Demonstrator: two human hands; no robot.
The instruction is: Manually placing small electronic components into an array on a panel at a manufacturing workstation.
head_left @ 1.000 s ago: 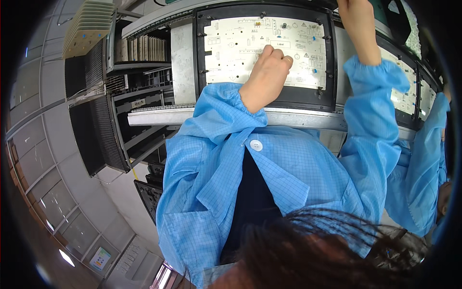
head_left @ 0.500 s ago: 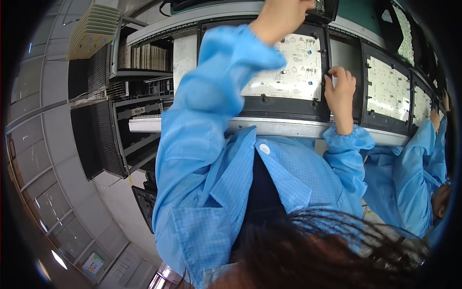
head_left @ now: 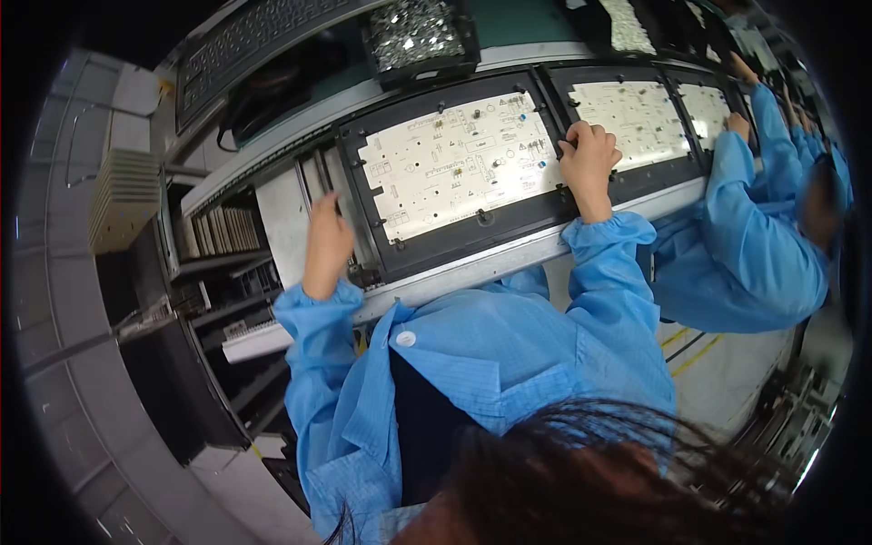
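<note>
In front of me a pale printed circuit board (head_left: pixel 436 182) with a few small parts on it lies in a black carrier frame (head_left: pixel 436 259) with black clips round its edge. My left hand (head_left: pixel 327 243) is beside the frame's left side, over the rail, with its fingers pointing away from me and nothing seen in them. At the frame's right side is my right hand (head_left: pixel 590 163), its fingers bent and drawn together. A dark bit shows at those fingertips; whether it is held or part of the frame is hidden.
A second board (head_left: pixel 627 118) in its frame sits to the right, near a co-worker in a blue sleeve (head_left: pixel 731 191). Beyond the line stands a black bin (head_left: pixel 418 41) of small shiny parts. Boards stand in a rack (head_left: pixel 222 232) at the left, with a pale stack (head_left: pixel 127 195) behind.
My left hand has come back from the parts bin to the carrier frame's left side. My right hand stays by the frame's right side. The whole view has swung and tilted.
</note>
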